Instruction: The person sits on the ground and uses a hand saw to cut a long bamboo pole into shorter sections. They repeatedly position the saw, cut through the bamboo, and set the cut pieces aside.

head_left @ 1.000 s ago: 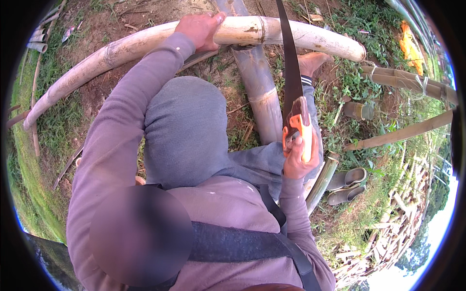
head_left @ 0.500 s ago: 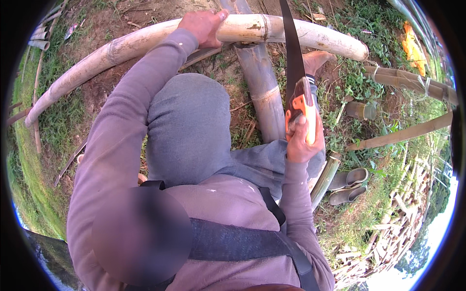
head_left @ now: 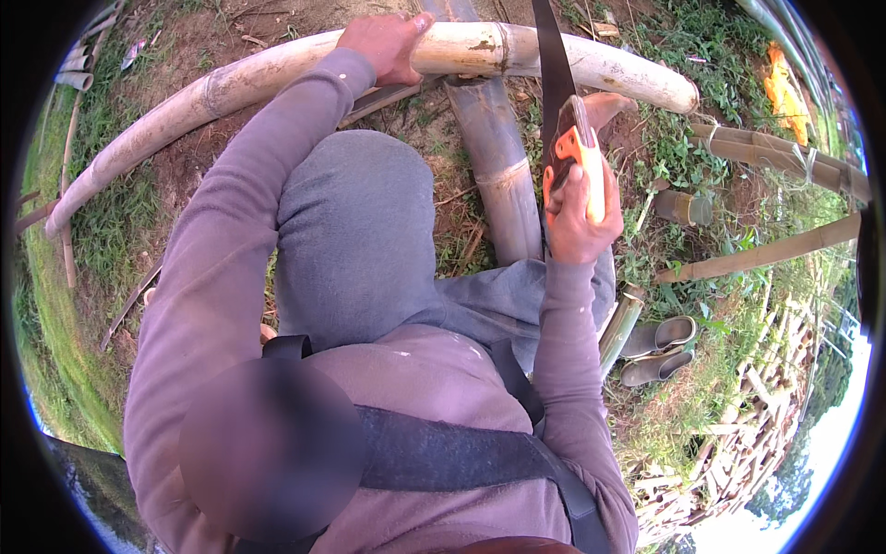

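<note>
A long pale bamboo pole (head_left: 277,74) lies crosswise in front of me. My left hand (head_left: 386,44) is closed over it, left of a dark joint ring. In my right hand (head_left: 583,214) is a hand saw (head_left: 556,83), gripped by its orange and dark handle. The saw's dark blade points away from me and passes across the pole, right of the ring; I cannot tell how deep it sits. Beneath the pole, a thicker greyish bamboo log (head_left: 498,166) runs toward my bent legs. My bare foot (head_left: 609,109) shows under the pole near the blade.
To the right are tied bamboo rails (head_left: 784,159), a short bamboo stump (head_left: 683,208) and an orange-yellow cloth (head_left: 784,92). A pair of boots (head_left: 657,351) stands near a green bamboo piece (head_left: 620,328). Cut bamboo pieces (head_left: 729,471) are heaped farther right. Another blade (head_left: 134,300) lies at left.
My right hand and the saw handle have moved forward, closer to the pole. My left hand stays at the same place on the pole, which has hardly shifted.
</note>
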{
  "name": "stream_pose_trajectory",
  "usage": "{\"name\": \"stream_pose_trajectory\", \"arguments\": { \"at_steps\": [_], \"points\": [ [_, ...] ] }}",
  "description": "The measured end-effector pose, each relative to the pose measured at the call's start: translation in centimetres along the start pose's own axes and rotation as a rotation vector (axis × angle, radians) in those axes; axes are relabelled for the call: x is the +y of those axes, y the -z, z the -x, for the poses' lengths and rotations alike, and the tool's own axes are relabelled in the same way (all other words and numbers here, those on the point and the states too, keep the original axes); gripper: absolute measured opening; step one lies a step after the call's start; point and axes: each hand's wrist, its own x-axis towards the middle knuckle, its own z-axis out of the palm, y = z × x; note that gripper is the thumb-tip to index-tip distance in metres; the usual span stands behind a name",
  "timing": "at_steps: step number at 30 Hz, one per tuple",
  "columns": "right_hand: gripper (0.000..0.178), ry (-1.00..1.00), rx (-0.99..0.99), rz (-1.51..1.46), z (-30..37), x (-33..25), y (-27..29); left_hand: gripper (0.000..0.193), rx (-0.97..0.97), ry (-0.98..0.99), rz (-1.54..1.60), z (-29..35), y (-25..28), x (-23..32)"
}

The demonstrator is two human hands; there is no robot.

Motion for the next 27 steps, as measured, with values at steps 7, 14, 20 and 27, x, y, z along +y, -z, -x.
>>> {"name": "stream_pose_trajectory", "arguments": {
  "at_steps": [7,14,20,27],
  "points": [
    [0.057,0.003,0.035,-0.016,10.6,-0.8,6.6,0.085,-0.009,0.001,-0.002,-0.6,-1.4,-0.2],
    [0.029,0.067,0.021,-0.073,-3.4,-0.7,-2.5,0.083,-0.032,-0.012,0.004,-0.8,-0.5,-0.1],
    [0.056,-0.021,-0.009,0.024,11.4,-0.1,7.1,0.075,0.058,-0.034,-0.073,-0.6,-1.2,-1.1],
    [0.040,0.022,0.046,-0.045,0.7,1.7,-0.5,0.079,0.026,-0.079,0.045,-1.3,-1.5,-0.5]
  ]
}}
